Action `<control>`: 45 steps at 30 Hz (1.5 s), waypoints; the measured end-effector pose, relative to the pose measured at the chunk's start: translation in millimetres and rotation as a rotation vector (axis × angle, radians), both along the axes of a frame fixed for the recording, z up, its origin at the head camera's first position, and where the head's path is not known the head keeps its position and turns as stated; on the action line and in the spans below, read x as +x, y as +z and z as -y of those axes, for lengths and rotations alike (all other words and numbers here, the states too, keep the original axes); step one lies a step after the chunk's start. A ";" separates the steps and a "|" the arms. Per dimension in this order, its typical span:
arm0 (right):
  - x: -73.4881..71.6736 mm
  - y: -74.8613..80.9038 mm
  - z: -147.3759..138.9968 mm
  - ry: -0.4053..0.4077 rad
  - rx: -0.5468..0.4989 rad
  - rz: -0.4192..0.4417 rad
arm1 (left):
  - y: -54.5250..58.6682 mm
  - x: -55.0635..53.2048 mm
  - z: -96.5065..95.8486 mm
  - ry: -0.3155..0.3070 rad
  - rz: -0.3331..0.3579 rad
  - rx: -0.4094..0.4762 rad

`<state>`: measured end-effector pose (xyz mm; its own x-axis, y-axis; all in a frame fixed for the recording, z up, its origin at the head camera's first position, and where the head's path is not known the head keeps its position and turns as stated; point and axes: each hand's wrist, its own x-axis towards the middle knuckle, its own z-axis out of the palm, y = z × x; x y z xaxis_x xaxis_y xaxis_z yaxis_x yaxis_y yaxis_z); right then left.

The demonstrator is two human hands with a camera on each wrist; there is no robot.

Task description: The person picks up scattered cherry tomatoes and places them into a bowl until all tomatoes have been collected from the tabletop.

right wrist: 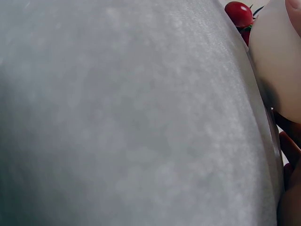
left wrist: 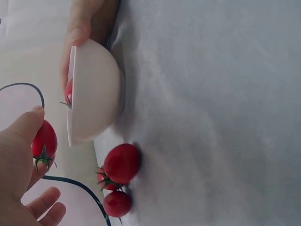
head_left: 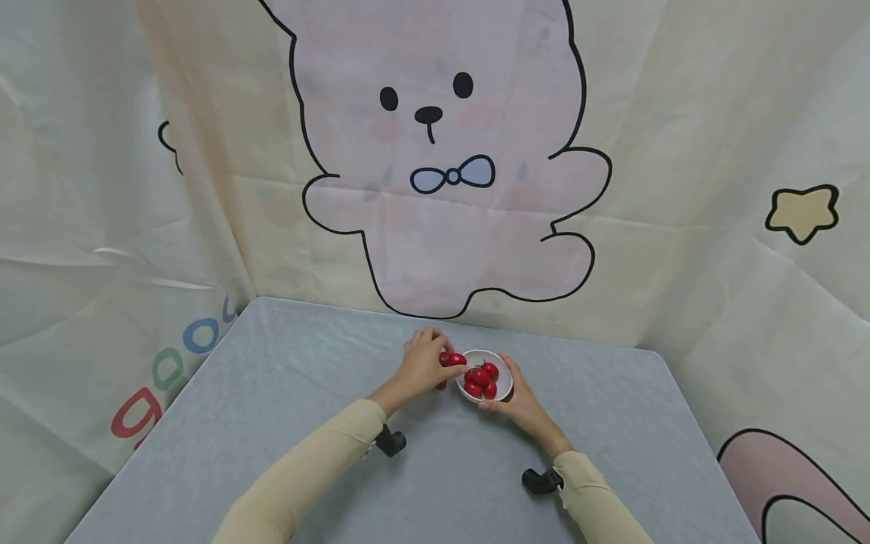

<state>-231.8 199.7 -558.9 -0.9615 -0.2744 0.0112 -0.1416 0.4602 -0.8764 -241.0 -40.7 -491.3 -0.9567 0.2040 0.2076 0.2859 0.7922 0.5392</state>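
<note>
Above the left rim of a small white bowl [head_left: 504,383], my left hand [head_left: 423,364] pinches a red cherry tomato [left wrist: 44,139] with a green stem between thumb and fingers. My right hand [head_left: 522,404] grips the bowl from the right, its thumb at the near rim. Several cherry tomatoes [head_left: 480,376] lie inside the bowl. On the table beside it, below the left hand, sit a few loose cherry tomatoes [left wrist: 123,162], partly hidden in the head view. The right wrist view catches only part of the bowl [right wrist: 277,61] and a loose tomato [right wrist: 239,14].
A grey cloth covers the table [head_left: 326,363]. Behind it hangs a pale curtain [head_left: 646,227] printed with a cartoon bear, and more printed fabric borders both sides. Each forearm carries a black wrist camera [head_left: 390,441].
</note>
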 end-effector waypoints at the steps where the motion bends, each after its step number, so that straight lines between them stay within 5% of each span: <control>1: 0.0 0.0 0.0 -0.002 0.003 0.000 | 0.8 -1.1 -2.2 0.001 0.000 0.002; 5: 0.4 1.7 0.1 -0.002 0.010 0.025 | 2.4 -3.5 -11.6 0.008 -0.003 -0.002; 12: 19.2 40.9 8.5 0.020 0.004 0.077 | 5.3 -7.4 -25.4 0.025 -0.019 -0.018; 18: 20.9 43.2 9.0 0.019 -0.001 0.062 | 6.0 -9.6 -31.5 0.031 -0.009 -0.019; 23: 19.0 41.4 8.7 0.022 0.008 0.051 | 4.6 -11.6 -32.7 0.044 0.000 -0.034; 31: 2.4 6.1 1.4 0.001 -0.004 0.034 | 4.1 -13.3 -27.5 0.043 -0.013 0.001; 45: 1.1 4.6 1.1 -0.003 -0.009 0.030 | 4.2 -16.5 -12.8 0.032 0.004 0.051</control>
